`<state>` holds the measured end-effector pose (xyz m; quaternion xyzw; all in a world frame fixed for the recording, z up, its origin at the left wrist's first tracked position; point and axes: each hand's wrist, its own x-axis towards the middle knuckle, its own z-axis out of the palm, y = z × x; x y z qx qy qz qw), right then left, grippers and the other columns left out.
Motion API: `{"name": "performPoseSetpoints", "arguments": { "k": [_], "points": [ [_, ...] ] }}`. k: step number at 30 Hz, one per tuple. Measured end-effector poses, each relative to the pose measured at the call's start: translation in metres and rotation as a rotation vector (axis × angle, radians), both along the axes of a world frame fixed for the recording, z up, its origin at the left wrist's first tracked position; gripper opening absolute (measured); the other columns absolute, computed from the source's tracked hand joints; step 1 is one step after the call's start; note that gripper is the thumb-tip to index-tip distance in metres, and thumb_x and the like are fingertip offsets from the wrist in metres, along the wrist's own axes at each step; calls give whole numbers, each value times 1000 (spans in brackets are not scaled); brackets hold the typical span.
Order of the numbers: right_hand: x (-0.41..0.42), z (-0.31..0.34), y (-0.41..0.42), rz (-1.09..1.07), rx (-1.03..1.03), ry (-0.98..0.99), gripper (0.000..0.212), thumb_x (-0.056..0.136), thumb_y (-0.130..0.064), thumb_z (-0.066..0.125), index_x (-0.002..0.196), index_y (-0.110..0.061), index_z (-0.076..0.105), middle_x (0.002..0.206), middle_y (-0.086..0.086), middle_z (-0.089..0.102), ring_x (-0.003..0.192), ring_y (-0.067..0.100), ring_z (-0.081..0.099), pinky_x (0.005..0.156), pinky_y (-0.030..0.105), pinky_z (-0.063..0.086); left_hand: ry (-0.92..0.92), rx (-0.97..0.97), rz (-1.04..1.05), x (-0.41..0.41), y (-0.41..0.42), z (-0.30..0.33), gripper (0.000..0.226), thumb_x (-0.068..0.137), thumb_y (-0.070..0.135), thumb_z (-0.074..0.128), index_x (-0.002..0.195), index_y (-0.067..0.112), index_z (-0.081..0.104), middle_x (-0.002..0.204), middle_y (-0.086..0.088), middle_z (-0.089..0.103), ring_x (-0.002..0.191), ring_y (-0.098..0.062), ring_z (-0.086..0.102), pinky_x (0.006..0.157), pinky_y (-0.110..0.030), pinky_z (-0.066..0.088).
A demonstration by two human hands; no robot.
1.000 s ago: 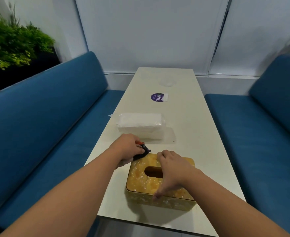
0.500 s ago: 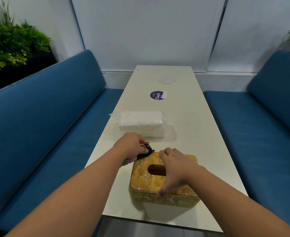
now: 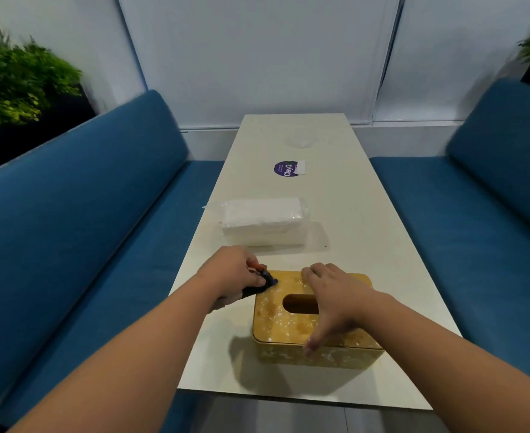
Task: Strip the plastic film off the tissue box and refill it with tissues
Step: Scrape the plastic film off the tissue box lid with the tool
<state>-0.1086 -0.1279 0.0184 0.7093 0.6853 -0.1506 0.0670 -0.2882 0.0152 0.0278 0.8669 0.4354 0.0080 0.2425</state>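
A yellow tissue box (image 3: 276, 320) with a wooden lid and an oval slot, covered in wrinkled plastic film, stands near the table's front edge. My right hand (image 3: 332, 295) lies spread over the lid, fingers at the far edge and thumb down the near side. My left hand (image 3: 235, 273) grips a small black and orange cutter (image 3: 265, 276) whose tip meets the box's far left corner. Beyond it lies a plastic-wrapped pack of white tissues (image 3: 263, 221).
The long white table (image 3: 367, 239) carries a round purple sticker (image 3: 287, 168) and a clear crumpled film scrap (image 3: 299, 140) farther back. Blue sofas (image 3: 85, 229) run along both sides. Green plants (image 3: 17, 85) stand at the back left and right.
The view has shifted so the box sits more to the right. Both hands keep their places on the box and the cutter.
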Motion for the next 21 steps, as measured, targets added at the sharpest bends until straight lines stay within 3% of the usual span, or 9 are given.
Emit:
{"name": "performPoseSetpoints", "arguments": {
  "k": [21],
  "points": [
    [1, -3, 0, 19, 37, 5, 142, 35, -89, 67, 148, -17, 20, 146, 3, 32, 130, 24, 31, 108, 39, 33, 39, 35, 35, 7, -20, 1, 14, 76, 40, 75, 81, 34, 63, 75, 11, 61, 71, -7, 55, 53, -21, 39]
  ]
}}
